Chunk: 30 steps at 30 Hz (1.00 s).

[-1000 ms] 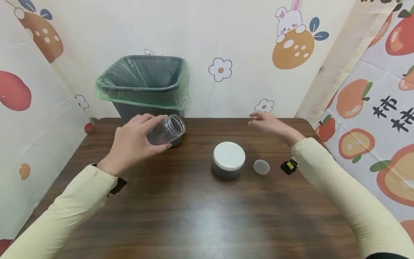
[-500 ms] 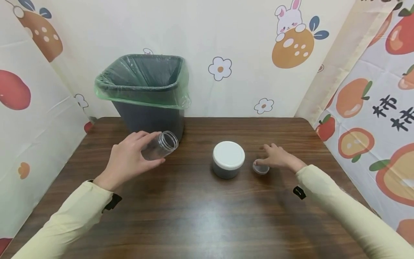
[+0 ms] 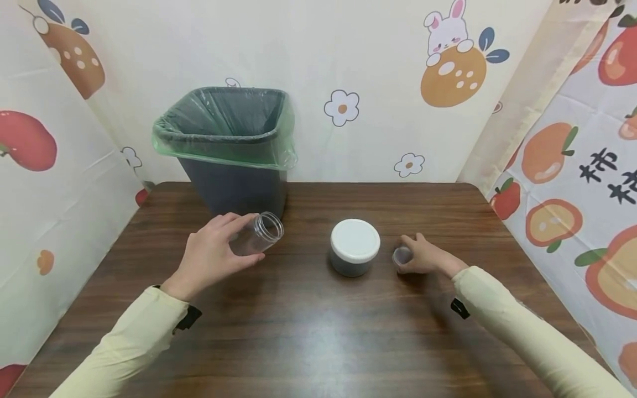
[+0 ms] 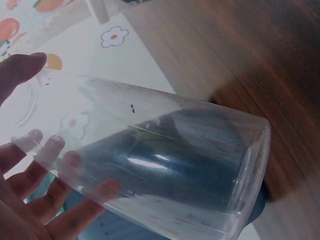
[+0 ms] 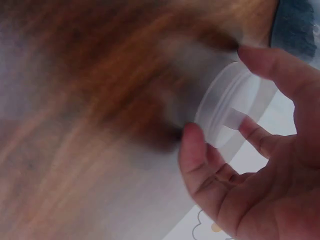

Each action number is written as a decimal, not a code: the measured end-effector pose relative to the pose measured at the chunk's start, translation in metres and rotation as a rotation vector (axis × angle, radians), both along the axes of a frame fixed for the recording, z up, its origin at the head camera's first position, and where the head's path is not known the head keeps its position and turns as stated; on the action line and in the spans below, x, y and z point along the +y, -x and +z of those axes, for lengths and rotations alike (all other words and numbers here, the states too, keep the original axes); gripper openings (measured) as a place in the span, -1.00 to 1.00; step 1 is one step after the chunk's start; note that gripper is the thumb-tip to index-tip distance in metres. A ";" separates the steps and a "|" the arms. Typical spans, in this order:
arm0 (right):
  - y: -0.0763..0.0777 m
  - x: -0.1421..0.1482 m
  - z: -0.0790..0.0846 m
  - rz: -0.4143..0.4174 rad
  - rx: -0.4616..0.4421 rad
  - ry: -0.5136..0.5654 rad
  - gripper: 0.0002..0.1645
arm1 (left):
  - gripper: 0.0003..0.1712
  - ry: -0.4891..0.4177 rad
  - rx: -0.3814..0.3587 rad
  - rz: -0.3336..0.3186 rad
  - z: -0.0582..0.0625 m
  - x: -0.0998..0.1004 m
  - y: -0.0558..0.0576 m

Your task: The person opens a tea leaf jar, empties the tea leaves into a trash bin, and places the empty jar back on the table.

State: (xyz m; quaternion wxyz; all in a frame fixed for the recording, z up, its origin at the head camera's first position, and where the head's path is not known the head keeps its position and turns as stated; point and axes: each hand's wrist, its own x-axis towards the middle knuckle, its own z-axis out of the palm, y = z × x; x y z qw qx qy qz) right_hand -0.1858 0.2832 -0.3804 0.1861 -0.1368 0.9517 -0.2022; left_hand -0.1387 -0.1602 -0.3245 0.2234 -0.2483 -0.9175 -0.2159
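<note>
Your left hand point(image 3: 211, 246) is grasping a clear, colourless cylindrical jar point(image 3: 251, 237), thumb and fingers wrapping its sides. You're holding it tilted, its open threaded mouth pointing rightward; dark specks are showing on its wall. Your right hand point(image 3: 428, 257) is grasping a small, round, translucent lid point(image 3: 402, 256), fingertips pinching its rim close to the brown wood-grain table point(image 3: 298, 309); whether the lid is touching, you can't tell. A round grey tub with a white lid point(image 3: 354, 246) is standing upright between your hands, nearer the right. Behind your left hand, a dark grey bin point(image 3: 239, 182) is wearing a translucent green liner point(image 3: 224, 152).
</note>
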 end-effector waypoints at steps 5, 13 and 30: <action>0.004 -0.001 -0.001 0.012 0.038 0.004 -0.42 | -0.22 -0.004 0.002 -0.004 -0.002 0.002 0.000; 0.013 -0.024 0.036 0.047 0.263 0.084 -0.45 | -0.21 0.014 -0.012 -0.026 -0.003 0.010 0.002; -0.012 -0.124 0.110 0.416 0.363 0.443 -0.38 | -0.22 0.044 0.030 -0.141 -0.001 0.045 0.013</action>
